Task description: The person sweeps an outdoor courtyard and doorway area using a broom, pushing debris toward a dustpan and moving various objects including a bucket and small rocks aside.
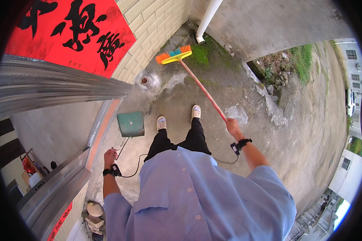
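My right hand (233, 127) is wrapped round the reddish handle of a broom (204, 91), which slants away up and to the left. Its yellow head (173, 58), with orange and teal bristles, is out beyond my feet near the tiled wall. Whether the bristles touch the ground I cannot tell. On my left side, my left hand (110, 156) is closed on the thin metal handle of a green dustpan (131, 123). The pan is low beside my left shoe, next to the door sill. Each wrist carries a black strap with a small cabled device.
A white drainpipe (208, 20) comes down in the far corner by mossy concrete. Left of me are a metal door frame (60, 82) and a raised sill (102, 134). A short pipe stub (145, 80) pokes up near the wall. Rubble and grass (277, 78) lie far right.
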`<state>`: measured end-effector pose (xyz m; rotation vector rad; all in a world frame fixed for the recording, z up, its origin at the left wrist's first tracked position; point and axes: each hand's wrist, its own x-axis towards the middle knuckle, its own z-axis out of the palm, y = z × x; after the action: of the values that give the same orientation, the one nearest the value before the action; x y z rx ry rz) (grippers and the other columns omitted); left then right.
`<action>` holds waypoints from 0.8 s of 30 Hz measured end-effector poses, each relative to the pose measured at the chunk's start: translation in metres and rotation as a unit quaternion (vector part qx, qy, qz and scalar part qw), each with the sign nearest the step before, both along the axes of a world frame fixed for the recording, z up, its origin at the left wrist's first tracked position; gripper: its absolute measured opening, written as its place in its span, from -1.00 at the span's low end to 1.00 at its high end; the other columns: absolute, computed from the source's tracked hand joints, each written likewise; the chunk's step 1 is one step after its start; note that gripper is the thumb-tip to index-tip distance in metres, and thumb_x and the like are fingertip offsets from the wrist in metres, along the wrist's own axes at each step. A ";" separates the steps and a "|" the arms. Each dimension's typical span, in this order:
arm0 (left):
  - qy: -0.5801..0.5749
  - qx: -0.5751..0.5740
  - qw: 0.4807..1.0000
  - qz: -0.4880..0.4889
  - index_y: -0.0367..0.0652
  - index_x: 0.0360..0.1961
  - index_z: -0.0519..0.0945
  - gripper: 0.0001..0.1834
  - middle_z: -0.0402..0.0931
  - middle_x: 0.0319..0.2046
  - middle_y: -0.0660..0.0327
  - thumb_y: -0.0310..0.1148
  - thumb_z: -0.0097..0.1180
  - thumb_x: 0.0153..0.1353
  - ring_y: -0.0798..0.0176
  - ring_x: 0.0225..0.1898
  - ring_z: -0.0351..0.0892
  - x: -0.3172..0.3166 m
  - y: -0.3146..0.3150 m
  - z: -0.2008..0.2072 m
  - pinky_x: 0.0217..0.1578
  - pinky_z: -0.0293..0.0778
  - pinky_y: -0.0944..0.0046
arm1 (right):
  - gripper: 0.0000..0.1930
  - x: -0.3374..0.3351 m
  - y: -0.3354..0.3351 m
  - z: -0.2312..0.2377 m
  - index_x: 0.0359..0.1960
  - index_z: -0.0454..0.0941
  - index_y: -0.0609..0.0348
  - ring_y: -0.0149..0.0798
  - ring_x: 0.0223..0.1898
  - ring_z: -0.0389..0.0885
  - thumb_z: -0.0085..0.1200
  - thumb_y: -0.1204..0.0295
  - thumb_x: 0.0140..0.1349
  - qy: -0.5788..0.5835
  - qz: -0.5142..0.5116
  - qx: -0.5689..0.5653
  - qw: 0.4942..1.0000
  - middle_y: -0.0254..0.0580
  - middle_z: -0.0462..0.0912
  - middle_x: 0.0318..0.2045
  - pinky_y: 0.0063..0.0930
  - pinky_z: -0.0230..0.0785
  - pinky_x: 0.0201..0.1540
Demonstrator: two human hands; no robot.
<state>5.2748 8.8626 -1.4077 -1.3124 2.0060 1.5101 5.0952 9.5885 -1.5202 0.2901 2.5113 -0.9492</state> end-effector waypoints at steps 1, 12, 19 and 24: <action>0.002 -0.009 1.000 0.016 -0.26 -0.40 0.58 -0.79 0.47 -0.61 0.25 -0.35 0.00 0.27 0.36 -0.62 0.44 0.008 0.023 0.001 -0.58 0.38 0.38 | -0.63 -0.057 0.007 -0.014 -0.31 0.60 0.32 0.21 -0.29 0.63 -0.11 0.22 0.32 0.020 0.057 0.029 0.998 0.27 0.59 -0.43 -0.08 0.41 -0.26; 0.067 -0.063 0.979 0.183 -0.28 -0.32 0.55 -0.79 0.35 -0.62 0.32 -0.35 -0.03 0.32 0.42 -0.66 0.31 0.021 0.194 0.030 -0.65 0.26 0.43 | -0.60 -0.143 0.179 -0.098 -0.35 0.61 0.33 0.32 -0.21 0.57 -0.14 0.22 0.30 -0.054 0.117 0.090 0.988 0.35 0.58 -0.35 0.06 0.42 -0.14; 0.017 0.016 0.972 0.232 -0.33 -0.28 0.54 -0.81 0.33 -0.63 0.28 -0.40 -0.02 0.28 0.38 -0.67 0.30 0.059 0.246 0.005 -0.67 0.27 0.37 | -0.56 -0.089 0.233 0.022 -0.34 0.60 0.22 -0.37 -0.77 0.43 -0.09 0.06 0.34 -0.174 -0.024 -0.055 0.983 -0.25 0.44 -0.75 -0.44 0.27 -0.76; -0.026 0.029 0.983 0.177 -0.22 -0.51 0.48 -0.84 0.29 -0.71 0.32 -0.40 0.02 0.20 0.38 -0.74 0.25 0.019 0.283 -0.024 -0.71 0.21 0.34 | -0.53 -0.222 0.182 -0.020 -0.41 0.57 0.30 -0.36 -0.67 0.52 -0.06 0.07 0.33 -0.136 -0.042 -0.080 0.987 -0.20 0.47 -0.72 -0.27 0.39 -0.61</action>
<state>5.2940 9.1455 -1.4315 -1.7347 1.7492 1.6464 4.8735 9.7708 -1.5407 0.4460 2.1771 -1.0597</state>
